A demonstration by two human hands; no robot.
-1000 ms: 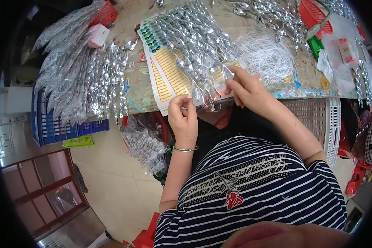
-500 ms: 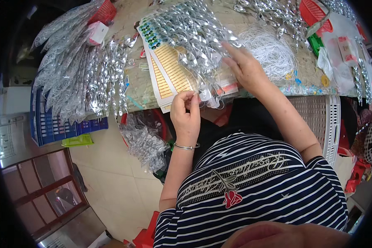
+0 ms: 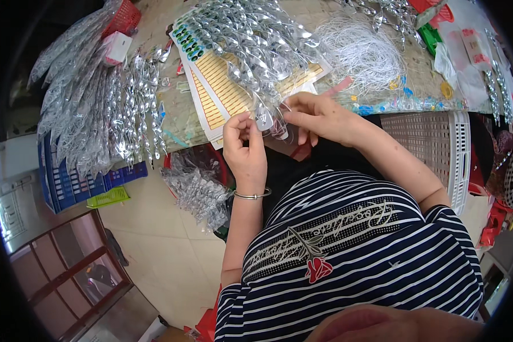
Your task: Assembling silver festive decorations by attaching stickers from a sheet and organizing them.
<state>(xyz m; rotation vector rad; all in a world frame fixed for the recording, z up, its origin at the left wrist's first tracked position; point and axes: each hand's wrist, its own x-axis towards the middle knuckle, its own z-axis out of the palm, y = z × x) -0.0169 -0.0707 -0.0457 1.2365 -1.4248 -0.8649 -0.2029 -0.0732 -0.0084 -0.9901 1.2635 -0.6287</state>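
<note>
A bunch of shiny silver twisted strands [image 3: 251, 45] lies over printed sheets on the table, its near end hanging at the table's front edge. My left hand [image 3: 247, 151] pinches at this end, thumb and forefinger closed at the edge of a flat silver piece [image 3: 264, 121]. Across from it, my right hand [image 3: 325, 118] has thumb and forefinger drawn together beside thin pale loops; what they grip is too small to make out. Beneath the strands are a sheet with yellow strips [image 3: 219, 80] and one with green oval stickers [image 3: 189, 43].
A tangle of white string [image 3: 362, 54] lies to the right. Bagged silver strands [image 3: 80, 108] hang over the table's left edge above a blue crate [image 3: 68, 182]. Red baskets [image 3: 121, 20] stand at the back. A white crate [image 3: 433, 151] stands below the table at right.
My right hand has come down and left from the strands to the near end beside my left hand. The left hand still pinches there. The whole view has shifted slightly.
</note>
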